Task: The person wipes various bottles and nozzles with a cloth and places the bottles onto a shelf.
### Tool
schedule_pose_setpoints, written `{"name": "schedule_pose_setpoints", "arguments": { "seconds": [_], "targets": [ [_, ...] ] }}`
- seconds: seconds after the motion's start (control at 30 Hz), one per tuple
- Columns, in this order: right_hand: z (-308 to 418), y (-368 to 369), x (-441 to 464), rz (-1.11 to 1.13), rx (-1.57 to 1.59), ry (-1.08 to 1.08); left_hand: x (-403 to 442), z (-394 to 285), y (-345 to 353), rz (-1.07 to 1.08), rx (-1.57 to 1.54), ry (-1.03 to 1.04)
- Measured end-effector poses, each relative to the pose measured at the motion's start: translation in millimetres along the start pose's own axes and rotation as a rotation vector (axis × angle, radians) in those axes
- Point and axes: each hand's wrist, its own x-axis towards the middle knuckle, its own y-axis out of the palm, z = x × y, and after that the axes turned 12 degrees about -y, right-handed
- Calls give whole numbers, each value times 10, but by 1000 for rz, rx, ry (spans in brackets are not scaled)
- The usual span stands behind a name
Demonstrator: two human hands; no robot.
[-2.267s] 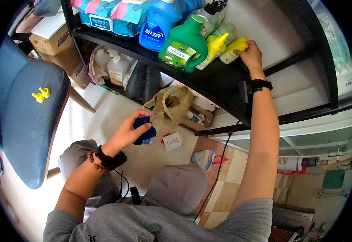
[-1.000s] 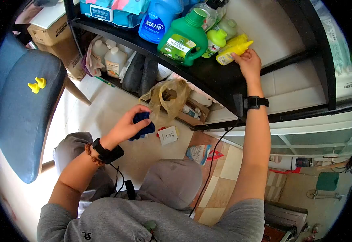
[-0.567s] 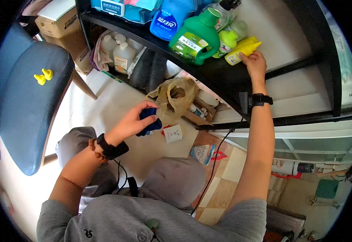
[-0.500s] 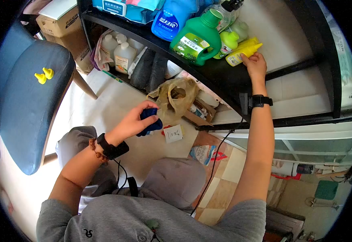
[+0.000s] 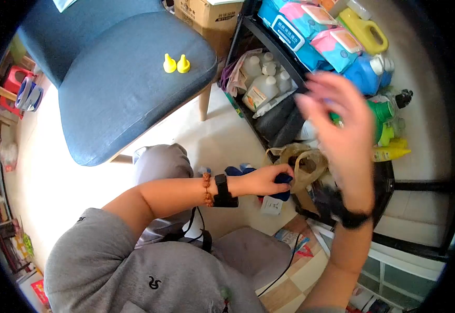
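Note:
My left hand (image 5: 272,180) is closed around a dark blue cloth (image 5: 282,194), low over the floor beside a translucent plastic bag (image 5: 311,169). My right hand (image 5: 339,120) is raised in front of the shelf, blurred by motion, its thumb and fingers apart with nothing seen between them. It partly covers a green jug (image 5: 381,117). Below and right of that hand, a yellow bottle (image 5: 392,151) lies on the shelf. Two small yellow nozzle-like pieces, one a yellow cap (image 5: 183,64), stand on the blue chair (image 5: 128,88).
The black shelf (image 5: 277,44) holds wipes packs (image 5: 337,47), a blue bottle (image 5: 363,73) and a yellow jug (image 5: 366,31). White bottles (image 5: 261,91) fill its lower level. A cardboard box (image 5: 206,21) stands behind the chair. A black cable (image 5: 285,271) hangs near my knee.
My right hand has left the yellow bottle on the shelf and moved left. The view has turned left, showing more of the chair. My left hand still holds the blue cloth.

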Motion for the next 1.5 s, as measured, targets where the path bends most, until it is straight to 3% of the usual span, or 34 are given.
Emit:
{"name": "schedule_pose_setpoints", "arguments": {
  "seconds": [0.07,0.17,0.27,0.33,0.37,0.43,0.53,0.6,0.67,0.73,0.77,0.8,0.87,1.0,1.1,1.23,1.37,1.5],
  "targets": [
    [-237,621,231,166,-35,-127,117,252,84,-38,-59,79],
    [-624,1447,523,181,-55,-228,15,84,-40,-45,87,-118],
    [-746,1824,646,159,-45,-191,-37,133,-168,-42,107,149],
    [-750,1928,693,174,-19,-170,22,206,-168,-255,385,427],
    [-757,1966,702,191,10,-160,25,256,-150,-266,277,407],
    [-730,1955,699,210,39,-151,-49,149,-255,-143,363,334],
    [-659,1780,637,193,56,-125,-16,116,-280,-146,378,267],
    [-590,1451,468,157,94,-67,36,254,-320,-304,329,452],
    [-534,999,148,-3,402,11,168,271,-383,-287,-248,109],
    [-397,527,-237,-169,463,104,169,66,-507,-257,-836,-155],
    [-393,335,-448,-202,366,188,57,-106,-598,-139,-1085,-122],
    [-416,209,-663,-239,271,269,9,-208,-679,-111,-1130,-121],
    [-566,153,-1111,-265,262,346,11,-297,-745,-15,-1084,20],
    [-741,491,-1570,-366,396,473,7,-304,-694,-38,-849,99],
    [-804,648,-1701,-372,5,371,-77,-311,-614,-127,-494,99],
    [-800,686,-1789,-350,-297,219,-93,-282,-487,30,-263,283],
    [-708,649,-1755,-493,-50,282,-77,-392,-546,85,-643,56],
    [-546,608,-1762,-537,236,480,-17,-229,-394,156,-525,147]
  ]
}}
